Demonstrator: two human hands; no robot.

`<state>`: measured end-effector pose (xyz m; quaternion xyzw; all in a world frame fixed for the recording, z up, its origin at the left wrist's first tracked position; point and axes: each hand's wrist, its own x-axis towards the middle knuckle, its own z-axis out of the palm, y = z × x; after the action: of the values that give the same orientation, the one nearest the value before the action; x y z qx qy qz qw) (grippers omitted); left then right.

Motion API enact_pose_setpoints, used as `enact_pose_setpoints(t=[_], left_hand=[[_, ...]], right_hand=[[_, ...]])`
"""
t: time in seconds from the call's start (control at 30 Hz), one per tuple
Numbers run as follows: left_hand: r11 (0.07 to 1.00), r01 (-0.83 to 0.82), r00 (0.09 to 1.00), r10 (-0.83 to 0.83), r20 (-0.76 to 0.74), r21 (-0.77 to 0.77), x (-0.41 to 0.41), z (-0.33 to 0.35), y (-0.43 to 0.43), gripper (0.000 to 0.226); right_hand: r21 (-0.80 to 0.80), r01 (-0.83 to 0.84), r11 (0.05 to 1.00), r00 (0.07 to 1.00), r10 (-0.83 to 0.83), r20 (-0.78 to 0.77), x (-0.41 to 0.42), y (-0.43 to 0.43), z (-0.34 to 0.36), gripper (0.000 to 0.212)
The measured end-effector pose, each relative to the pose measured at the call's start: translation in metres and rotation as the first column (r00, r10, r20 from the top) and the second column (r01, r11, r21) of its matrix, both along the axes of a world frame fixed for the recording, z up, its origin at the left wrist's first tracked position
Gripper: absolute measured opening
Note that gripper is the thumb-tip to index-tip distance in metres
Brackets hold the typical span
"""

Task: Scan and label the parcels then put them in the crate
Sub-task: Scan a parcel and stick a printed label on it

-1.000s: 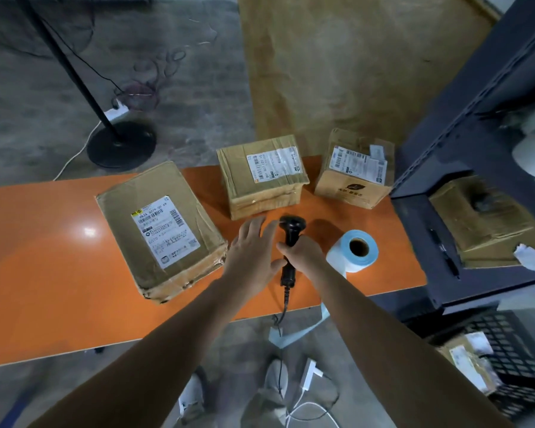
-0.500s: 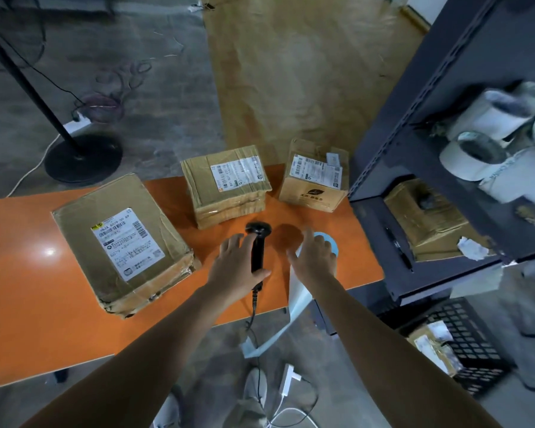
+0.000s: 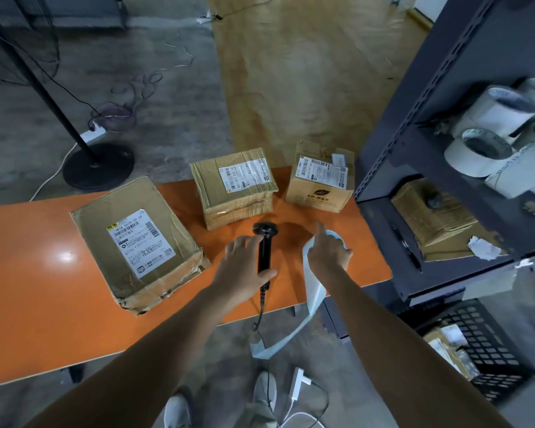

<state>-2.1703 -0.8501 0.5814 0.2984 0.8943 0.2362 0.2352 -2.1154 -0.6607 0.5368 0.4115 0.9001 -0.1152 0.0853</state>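
The left hand (image 3: 244,267) sits at the center of the frame with its fingers and thumb closed around the handle of the black scanner (image 3: 264,242). The hand covers part of the handle. The scanner's cable drops off the near edge of the orange table (image 3: 28,273).

Just to the right, the right hand (image 3: 328,254) covers most of the label roll (image 3: 346,247), so only a sliver of blue rim shows. Its index finger points straight up the frame and the other fingers curl down over the roll. A loose strip (image 3: 314,291) hangs from the roll past the table edge.

Three parcels stand on the table:
- a large flat parcel (image 3: 136,242) at left
- a middle parcel (image 3: 235,186) just above the scanner
- a smaller parcel (image 3: 320,177) near the dark shelf (image 3: 414,149)

The black crate (image 3: 482,344) is at lower right on the floor, cut off by the frame edge, and what is inside it is blurred. The white rolls (image 3: 482,149) on the shelf are also smeared.
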Motion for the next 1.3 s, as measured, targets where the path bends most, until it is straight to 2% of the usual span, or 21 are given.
enact_pose_setpoints(t=[0.17,0.27,0.37,0.43,0.6,0.77,0.9,1.03,1.3], left_hand=[[0.996,-0.04,0.998,0.037,0.043,0.083,-0.003,0.024,0.003,0.073],[0.966,-0.164,0.98,0.136,0.147,0.197,-0.012,0.041,0.003,0.064],[0.872,-0.385,0.894,0.271,0.356,0.303,-0.025,0.059,-0.003,0.054],[0.805,-0.487,0.832,0.309,0.46,0.339,-0.034,0.067,-0.01,0.057],[0.723,-0.555,0.773,0.267,0.576,0.411,-0.048,0.076,-0.035,0.052],[0.673,-0.566,0.788,0.271,0.553,0.476,-0.055,0.072,-0.065,0.077],[0.636,-0.545,0.814,0.246,0.527,0.546,-0.059,0.072,-0.091,0.076],[0.667,-0.503,0.853,0.28,0.441,0.55,-0.06,0.067,-0.111,0.072],[0.691,-0.501,0.862,0.347,0.37,0.52,-0.069,0.06,-0.141,0.072]], right_hand=[[-0.207,-0.057,0.977,0.949,-0.011,-0.314,0.008,-0.009,0.039,0.055],[-0.342,-0.122,0.932,0.896,-0.045,-0.442,0.002,-0.023,0.069,0.058],[-0.408,-0.204,0.89,0.854,-0.041,-0.518,-0.006,-0.039,0.094,0.059],[-0.441,-0.26,0.859,0.83,-0.035,-0.557,-0.011,-0.049,0.106,0.061],[-0.512,-0.412,0.754,0.771,-0.012,-0.637,-0.019,-0.078,0.122,0.06],[-0.553,-0.482,0.679,0.776,0.038,-0.63,-0.028,-0.105,0.126,0.063],[-0.608,-0.514,0.605,0.771,0.016,-0.637,-0.039,-0.117,0.125,0.06],[-0.511,-0.546,0.664,0.727,0.071,-0.683,-0.054,-0.133,0.126,0.032],[-0.348,-0.585,0.733,0.706,0.248,-0.663,-0.075,-0.158,0.126,0.026]])
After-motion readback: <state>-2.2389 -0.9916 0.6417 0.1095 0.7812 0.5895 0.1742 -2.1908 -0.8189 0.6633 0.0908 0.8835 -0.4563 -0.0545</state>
